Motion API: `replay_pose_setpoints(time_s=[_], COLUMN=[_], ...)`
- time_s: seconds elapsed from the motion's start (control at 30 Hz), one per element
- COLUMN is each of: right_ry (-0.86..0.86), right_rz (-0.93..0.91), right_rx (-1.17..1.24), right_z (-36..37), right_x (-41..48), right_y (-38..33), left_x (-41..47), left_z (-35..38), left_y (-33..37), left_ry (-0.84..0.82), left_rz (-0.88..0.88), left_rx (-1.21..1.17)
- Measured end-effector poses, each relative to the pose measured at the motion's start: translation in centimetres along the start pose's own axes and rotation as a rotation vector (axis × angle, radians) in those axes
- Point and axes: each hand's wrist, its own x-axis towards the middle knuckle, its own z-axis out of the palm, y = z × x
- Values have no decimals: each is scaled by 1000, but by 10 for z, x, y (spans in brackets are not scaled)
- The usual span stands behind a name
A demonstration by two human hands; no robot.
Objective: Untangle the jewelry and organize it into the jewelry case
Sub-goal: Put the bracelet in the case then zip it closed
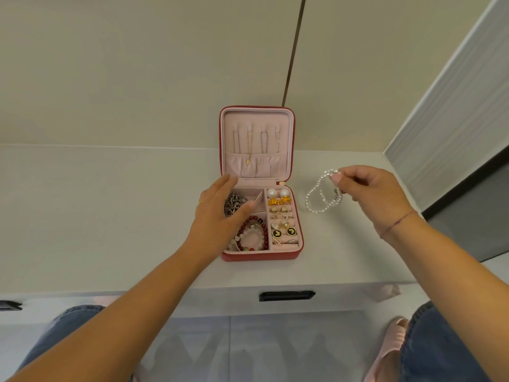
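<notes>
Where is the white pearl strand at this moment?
In the head view the pearl strand hangs pinched in the right hand, just right of the open jewelry case.

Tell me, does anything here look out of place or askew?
Two things. The white pearl strand hangs looped from the right hand, outside the open red jewelry case. Inside, a pink divider sits diagonally beside the left hand.

At frame centre a red jewelry case (292, 253) lies open on a white table (110, 202), earrings in its right-hand slots. The left hand (217, 208) reaches flat over its left compartments. Right of centre, the right hand (369, 188) pinches a dangling pearl strand (316, 199).
</notes>
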Motion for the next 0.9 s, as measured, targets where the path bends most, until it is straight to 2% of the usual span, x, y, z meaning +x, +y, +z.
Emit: replay_pose_setpoints(time_s=[0.27,0.37,0.57,0.67,0.77,0.9], right_ry=[-326,-416,-394,-420,-472,-405], right_rz=[96,121,212,266,244,169], right_rx=[296,303,391,422,325,239], right_z=[25,38,44,45,46,48], right_x=[-37,-44,-35,-32,-31,-27], right_y=[-30,-29,-19,-14,-10,-12], left_x=[-18,-21,-20,-17,-15,-14], left_z=[-1,1,-1,-7,-12,-15], left_y=[51,54,51,46,42,39], left_ry=[-243,-312,-331,-297,-278,-338], left_rz=[33,32,-102,-181,-214,-212], left_rx=[-351,-474,-628,-630,-594,-553])
